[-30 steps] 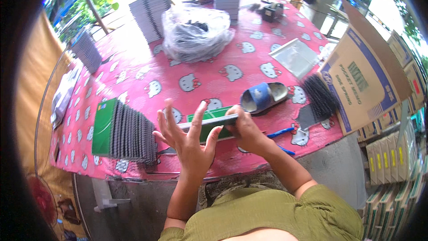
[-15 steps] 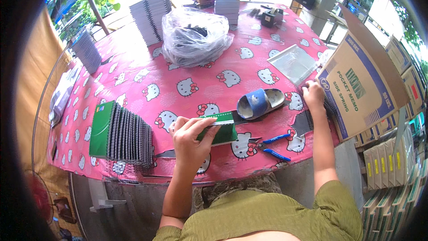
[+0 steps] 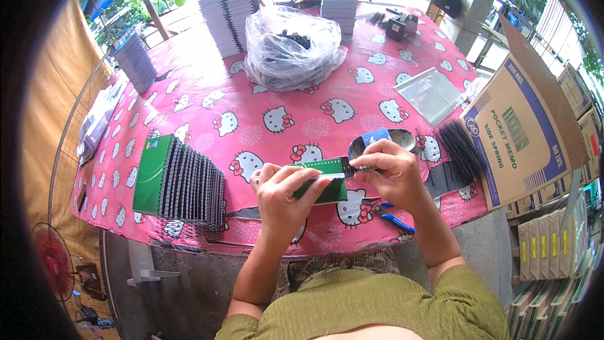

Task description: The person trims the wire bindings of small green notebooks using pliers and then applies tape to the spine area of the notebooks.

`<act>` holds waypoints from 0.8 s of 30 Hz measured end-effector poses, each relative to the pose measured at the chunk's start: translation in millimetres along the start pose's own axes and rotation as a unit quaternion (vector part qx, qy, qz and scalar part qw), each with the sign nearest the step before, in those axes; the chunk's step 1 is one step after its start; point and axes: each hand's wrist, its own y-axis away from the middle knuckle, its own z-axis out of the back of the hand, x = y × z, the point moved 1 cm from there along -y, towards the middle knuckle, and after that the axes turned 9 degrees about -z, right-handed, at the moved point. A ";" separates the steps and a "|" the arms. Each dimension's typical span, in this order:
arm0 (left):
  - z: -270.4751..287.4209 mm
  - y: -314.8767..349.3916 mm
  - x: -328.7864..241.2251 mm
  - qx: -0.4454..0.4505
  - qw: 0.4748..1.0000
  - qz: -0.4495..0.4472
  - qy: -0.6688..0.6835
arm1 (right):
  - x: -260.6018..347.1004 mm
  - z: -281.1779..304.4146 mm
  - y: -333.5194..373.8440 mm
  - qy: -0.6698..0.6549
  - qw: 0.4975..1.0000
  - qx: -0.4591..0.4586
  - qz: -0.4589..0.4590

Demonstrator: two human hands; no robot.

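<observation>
Two-handed above the pink tablecloth [image 3: 318, 131]: pinching a green notebook [image 3: 332, 191] by its left end in the left hand [image 3: 279, 194], thumb on the near side, fingers over the top. From that grip, lying off rightward, long axis side to side, holed edge away from the body. Nearer the free end with the right hand [image 3: 395, 174], angled inward, pinching a slim dark piece [image 3: 346, 168], hard to make out.

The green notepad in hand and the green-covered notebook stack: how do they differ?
The green notepad is single; the notebook stack holds many. The green notepad is held by the left hand; the notebook stack rests on the table. Both show green covers.
</observation>
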 end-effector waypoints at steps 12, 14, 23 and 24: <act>-5.2 6.4 3.2 -0.013 0.999 0.029 0.017 | 10.1 -12.4 -4.2 0.080 0.995 0.064 -0.001; -5.7 8.6 4.5 -0.011 1.000 0.021 0.006 | 16.1 -15.3 -4.1 0.112 0.992 0.046 0.033; -2.6 13.5 8.3 -0.003 1.000 0.018 0.022 | -0.5 5.8 -14.3 0.091 0.995 0.034 -0.027; -1.4 14.5 8.8 -0.003 0.999 0.017 0.027 | -19.3 28.0 -20.5 0.087 0.987 0.036 -0.127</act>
